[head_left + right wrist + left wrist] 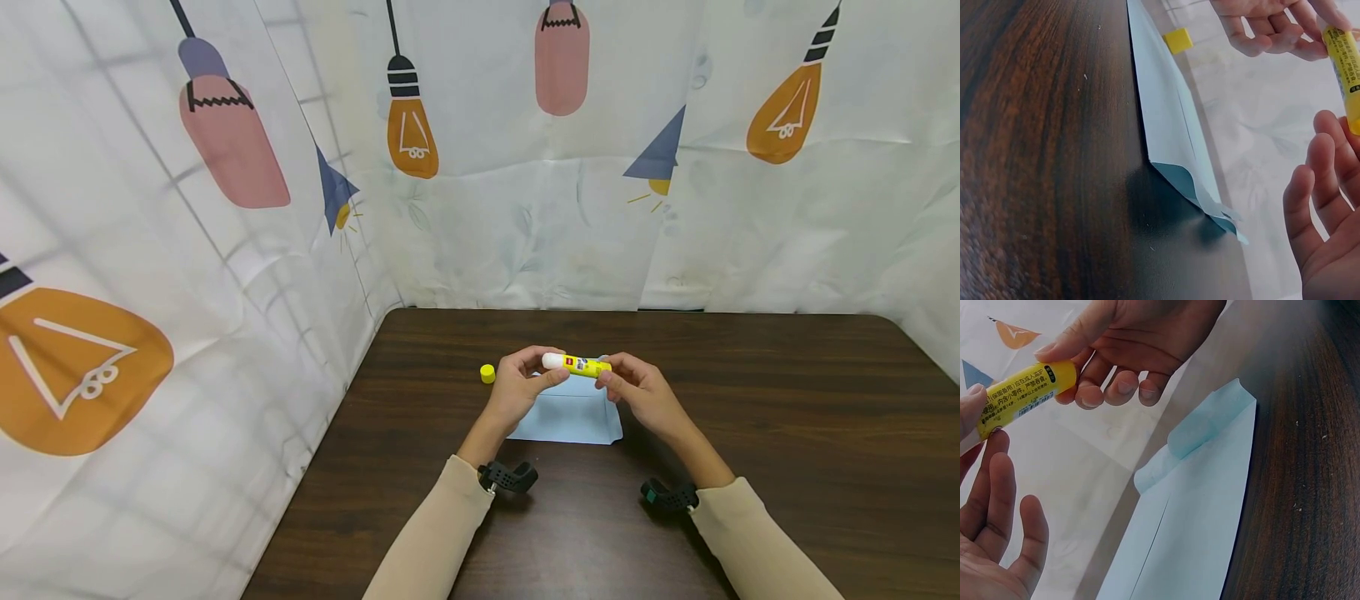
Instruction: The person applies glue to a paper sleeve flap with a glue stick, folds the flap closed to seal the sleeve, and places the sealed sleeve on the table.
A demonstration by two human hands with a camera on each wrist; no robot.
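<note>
Left hand [516, 385] pinches white end of yellow glue stick [585, 366], right hand [641, 395] pinches yellow end; stick held above light-blue paper envelope [568, 421] on tabletop [787, 433]. Yellow cap [487, 373] sits toward tabletop's far-left corner, beside left hand.

Left hand [519, 385] and right hand [643, 397] pinch, facing each other, forearms [431, 537] angled inward

Head cam bright, table [577, 533] w/ soft glare; wrist cams hazier.
</note>
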